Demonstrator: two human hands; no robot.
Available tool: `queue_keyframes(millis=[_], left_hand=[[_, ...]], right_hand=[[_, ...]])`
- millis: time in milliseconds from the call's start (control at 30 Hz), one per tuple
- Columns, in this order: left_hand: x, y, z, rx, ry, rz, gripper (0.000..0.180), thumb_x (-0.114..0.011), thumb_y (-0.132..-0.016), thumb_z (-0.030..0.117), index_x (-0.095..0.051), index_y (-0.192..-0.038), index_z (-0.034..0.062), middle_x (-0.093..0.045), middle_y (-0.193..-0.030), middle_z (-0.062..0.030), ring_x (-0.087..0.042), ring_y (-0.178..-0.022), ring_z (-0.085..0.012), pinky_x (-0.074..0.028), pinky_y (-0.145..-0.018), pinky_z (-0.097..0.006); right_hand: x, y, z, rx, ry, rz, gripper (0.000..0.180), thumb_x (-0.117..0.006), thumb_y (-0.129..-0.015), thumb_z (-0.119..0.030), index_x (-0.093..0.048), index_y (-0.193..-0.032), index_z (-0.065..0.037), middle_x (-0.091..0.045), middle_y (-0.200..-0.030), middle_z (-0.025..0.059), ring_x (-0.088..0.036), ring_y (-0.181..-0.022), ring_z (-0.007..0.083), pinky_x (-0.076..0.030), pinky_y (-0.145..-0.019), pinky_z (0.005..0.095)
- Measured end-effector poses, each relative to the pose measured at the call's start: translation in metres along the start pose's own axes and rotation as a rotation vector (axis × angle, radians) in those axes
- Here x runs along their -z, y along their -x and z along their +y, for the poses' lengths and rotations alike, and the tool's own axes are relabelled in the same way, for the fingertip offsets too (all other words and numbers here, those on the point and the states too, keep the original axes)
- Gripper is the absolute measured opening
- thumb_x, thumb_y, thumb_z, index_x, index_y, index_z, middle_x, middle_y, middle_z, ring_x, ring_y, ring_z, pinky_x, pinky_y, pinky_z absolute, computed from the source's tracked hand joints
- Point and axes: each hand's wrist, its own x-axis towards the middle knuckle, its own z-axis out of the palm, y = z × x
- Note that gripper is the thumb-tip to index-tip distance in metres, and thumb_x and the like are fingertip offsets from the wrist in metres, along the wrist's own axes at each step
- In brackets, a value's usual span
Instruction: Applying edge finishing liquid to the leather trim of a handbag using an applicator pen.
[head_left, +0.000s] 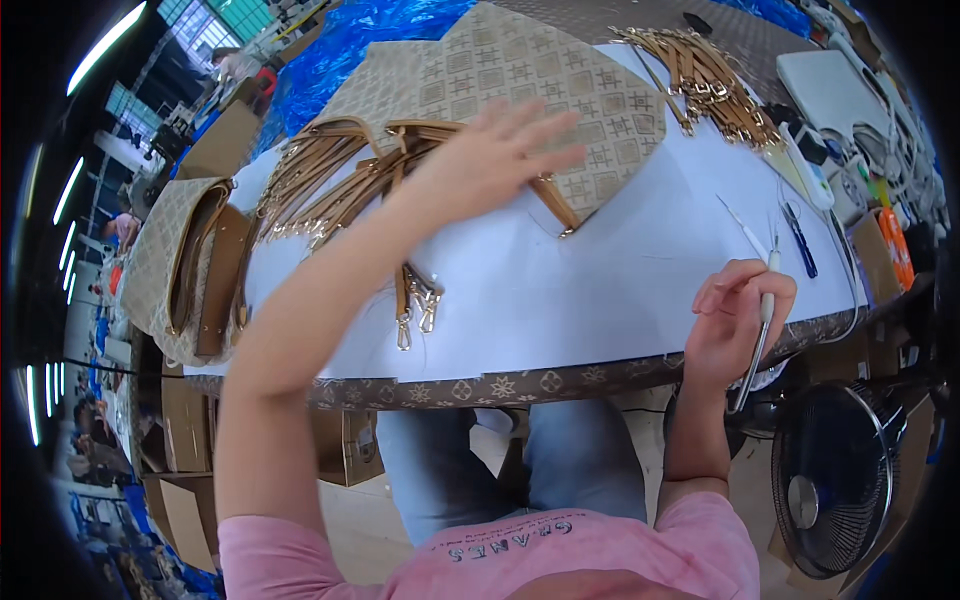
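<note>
My left hand (505, 160) reaches across the table with its fingers spread, over beige patterned bag panels (620, 130). Motion blurs it a little, and whether it touches them I cannot tell. Under and beside its wrist lie tan straps (320, 190) with gold fittings, partly hidden by the forearm. One short tan strap (556, 205) with a metal end sticks out below the fingers. At the table's near right edge, my right hand (735, 310) is closed around a slim, pen-like tool (767, 310) with a pale shaft, held nearly upright.
A patterned handbag (170, 260) stands at the left edge. Gold snap hooks (415, 310) lie near the middle front. More tan straps (700, 80) are at the back right. A blue-handled tool (803, 245) and a white-handled pick (740, 222) lie right. A fan (835, 480) stands below.
</note>
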Motion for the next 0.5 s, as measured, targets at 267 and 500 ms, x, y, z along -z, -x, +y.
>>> queue_keyframes(millis=[267,500], left_hand=[[0.089,-0.025,-0.064,0.051,-0.041,-0.043,0.058,-0.054,-0.088,0.01,-0.046,-0.145,0.0191,-0.064,-0.111,-0.0077,-0.065,-0.104,-0.0261,-0.056,-0.08,-0.036],[0.328,0.047,-0.022,0.603,-0.517,0.344,0.055,-0.062,-0.092,0.006,-0.045,-0.144,0.0057,-0.057,-0.136,-0.0173,-0.058,-0.124,-0.0281,-0.051,-0.1,-0.038]], right_hand=[[0.033,0.017,-0.032,0.014,0.091,0.055,0.006,-0.042,-0.102,-0.009,-0.04,-0.103,-0.004,-0.055,-0.088,0.0179,-0.045,-0.059,0.0134,-0.044,-0.053,0.0249],[0.03,0.022,-0.051,0.003,-0.055,0.056,0.01,-0.048,-0.101,-0.011,-0.041,-0.105,-0.005,-0.056,-0.09,0.0182,-0.048,-0.06,0.0141,-0.045,-0.054,0.0246]])
